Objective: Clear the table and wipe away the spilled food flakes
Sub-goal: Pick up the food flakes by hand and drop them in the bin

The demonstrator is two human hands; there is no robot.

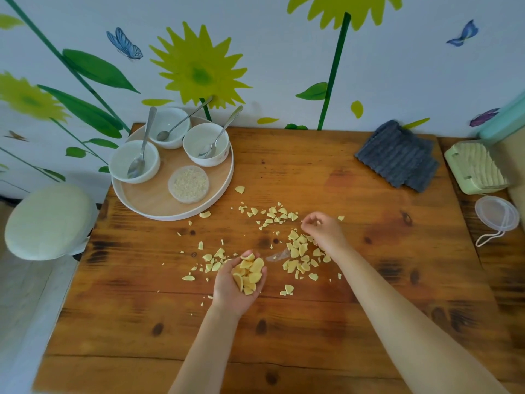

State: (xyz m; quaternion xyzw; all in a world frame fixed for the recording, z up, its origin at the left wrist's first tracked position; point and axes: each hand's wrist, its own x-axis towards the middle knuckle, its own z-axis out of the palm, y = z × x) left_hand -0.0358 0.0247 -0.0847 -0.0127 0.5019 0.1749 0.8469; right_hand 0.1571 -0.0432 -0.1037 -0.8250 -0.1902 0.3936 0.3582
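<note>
Down on the wooden table [284, 322], pale yellow food flakes [297, 251] lie scattered across the middle, thickest between the two hands and in a looser band just behind them. The left hand [241, 282] is turned palm up, its fingers [260, 273] curled into a cup around a heap of gathered flakes [249, 275]. The right hand [324, 230] reaches over the thickest patch, palm down, its fingers [308, 221] drawn together at the tips and pinching what looks like a small flake; the piece itself is too small to make out clearly.

At the far left corner sits a round wooden tray [147, 199] carrying three white bowls [134, 162], each with a metal spoon [140, 155] resting in it, and a shallow clear dish of pale crumbs [188, 184]. A folded grey cloth [397, 156] lies at the far right of the table. Beyond the right edge stand a pale green ridged holder [474, 169] and a clear lid with a cord [497, 216]. A round padded stool [48, 221] stands off the left edge, beneath a wall painted with sunflowers and butterflies
</note>
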